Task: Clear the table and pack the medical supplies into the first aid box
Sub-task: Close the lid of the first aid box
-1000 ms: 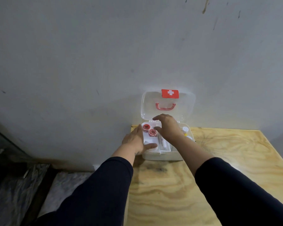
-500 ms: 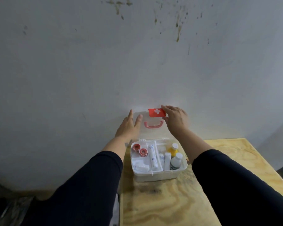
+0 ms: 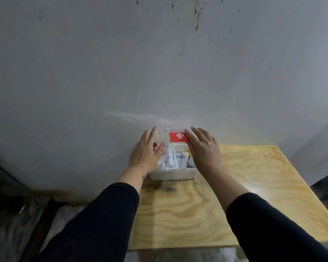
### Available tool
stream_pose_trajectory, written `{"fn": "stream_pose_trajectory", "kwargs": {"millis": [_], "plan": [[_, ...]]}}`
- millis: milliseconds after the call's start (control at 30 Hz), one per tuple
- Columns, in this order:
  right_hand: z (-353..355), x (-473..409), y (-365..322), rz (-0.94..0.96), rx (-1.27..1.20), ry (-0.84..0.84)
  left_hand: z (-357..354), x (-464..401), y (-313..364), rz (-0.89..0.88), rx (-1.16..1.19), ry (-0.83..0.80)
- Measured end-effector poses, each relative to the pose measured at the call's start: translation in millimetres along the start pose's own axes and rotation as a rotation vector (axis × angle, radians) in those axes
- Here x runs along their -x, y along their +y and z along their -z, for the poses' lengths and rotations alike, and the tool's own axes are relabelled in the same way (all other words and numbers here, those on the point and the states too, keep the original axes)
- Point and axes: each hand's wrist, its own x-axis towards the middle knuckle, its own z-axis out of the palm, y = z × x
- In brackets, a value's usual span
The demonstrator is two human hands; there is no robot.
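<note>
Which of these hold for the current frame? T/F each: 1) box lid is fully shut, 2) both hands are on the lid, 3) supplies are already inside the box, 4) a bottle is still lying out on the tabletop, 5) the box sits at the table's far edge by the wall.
1) False. The clear lid with the red cross label is part-way down; the first aid box is open at the front.
2) True. The left hand and right hand lie on it with straight fingers.
3) True. Bandage rolls and bottles show inside.
4) False. No loose item shows on the visible wooden table.
5) True.
</note>
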Motion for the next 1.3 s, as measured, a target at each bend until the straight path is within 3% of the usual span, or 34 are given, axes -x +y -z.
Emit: {"fn": "stream_pose_trajectory", "kwargs": {"millis": [467, 600, 733, 800, 1300], "plan": [[-40, 93, -3, 0.011, 0.06, -0.229, -60, 52, -17, 0.096, -0.052, -0.094], [-38, 83, 3, 0.051, 0.023, -0.21, -58, 43, -11, -0.066, -0.337, -0.006], [-42, 57, 13, 0.148, -0.003, -0.434, -56, 20, 0, -0.187, -0.49, -0.098], [-48, 47, 15, 0.149, 0.028, -0.468, -57, 11, 1, -0.196, -0.527, -0.118], [-78, 9, 19, 0.119, 0.05, -0.434, -67, -38, -10, -0.187, -0.62, -0.114]]}}
